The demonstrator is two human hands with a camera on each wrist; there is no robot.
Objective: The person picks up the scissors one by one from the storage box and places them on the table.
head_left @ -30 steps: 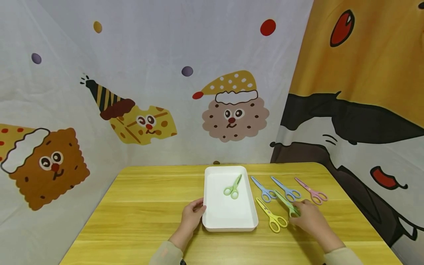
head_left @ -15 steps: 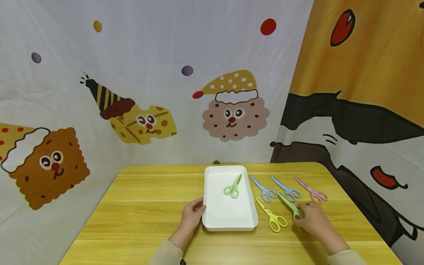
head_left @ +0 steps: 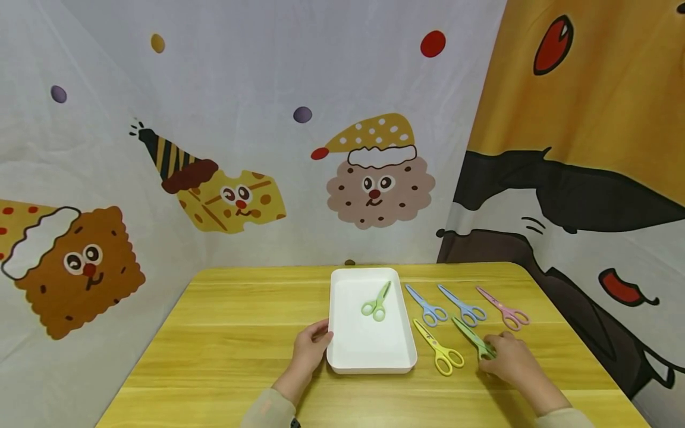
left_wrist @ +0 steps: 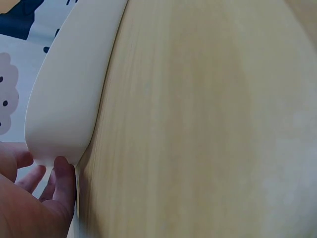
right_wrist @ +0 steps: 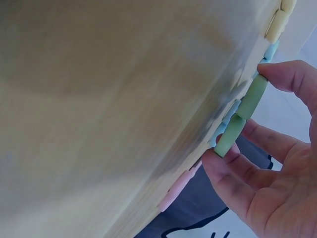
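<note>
My left hand holds the left side of a shallow white tray, thumb and fingertips against its outer wall in the left wrist view. Inside the tray lie light green scissors. On the right, my right hand grips a second pair of green scissors by the handles, blades pointing away and to the left. In the right wrist view, the thumb and a finger pinch the two green handle loops from opposite ends. The fingertips partly hide those handles in the head view.
Right of the tray lie yellow scissors, blue scissors, more blue scissors and pink scissors. They rest on a wooden table. A cartoon-printed cloth hangs behind its far edge.
My right hand has shifted right and slightly nearer with the green scissors, away from the blue and yellow ones. The left hand and tray have stayed put.
</note>
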